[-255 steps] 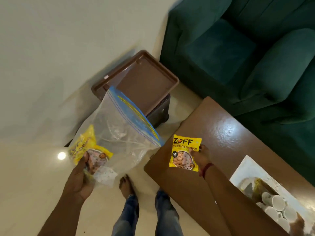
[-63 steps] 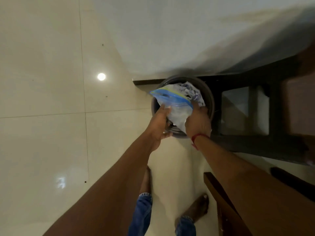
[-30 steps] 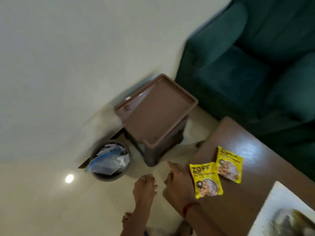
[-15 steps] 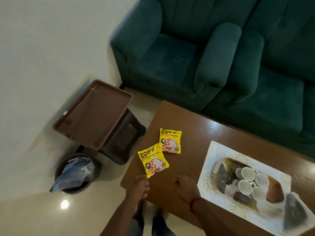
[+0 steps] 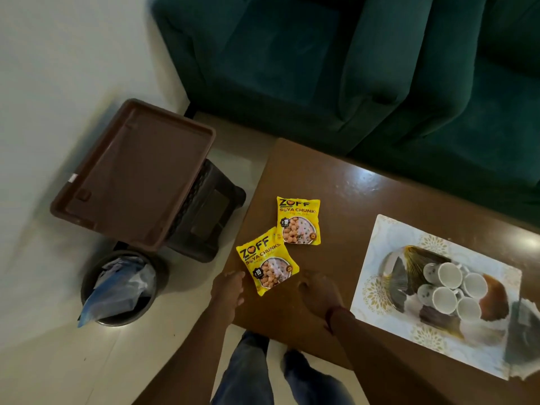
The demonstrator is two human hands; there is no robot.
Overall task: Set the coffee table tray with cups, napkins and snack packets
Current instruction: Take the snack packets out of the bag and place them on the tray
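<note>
Two yellow snack packets lie on the brown coffee table (image 5: 344, 182): the near packet (image 5: 267, 268) and the far packet (image 5: 298, 220), their corners overlapping. My left hand (image 5: 228, 289) hovers just left of the near packet, fingers loosely curled, holding nothing. My right hand (image 5: 320, 290) hovers just right of it, also holding nothing. At the right sits a white patterned tray (image 5: 377, 258) with several white cups (image 5: 455, 290) clustered in its middle. A dark folded piece (image 5: 523, 334), perhaps a napkin, lies on the tray's right end.
A brown plastic tray (image 5: 134, 176) rests on a dark stool (image 5: 207, 217) left of the table. A round bin (image 5: 119, 287) with a crumpled zip bag stands on the tiled floor. Green sofas (image 5: 321, 59) line the far side.
Earlier I pushed the emptied zip bag into the bin, then turned back to the table. In the last half second both hands moved closer to the near packet.
</note>
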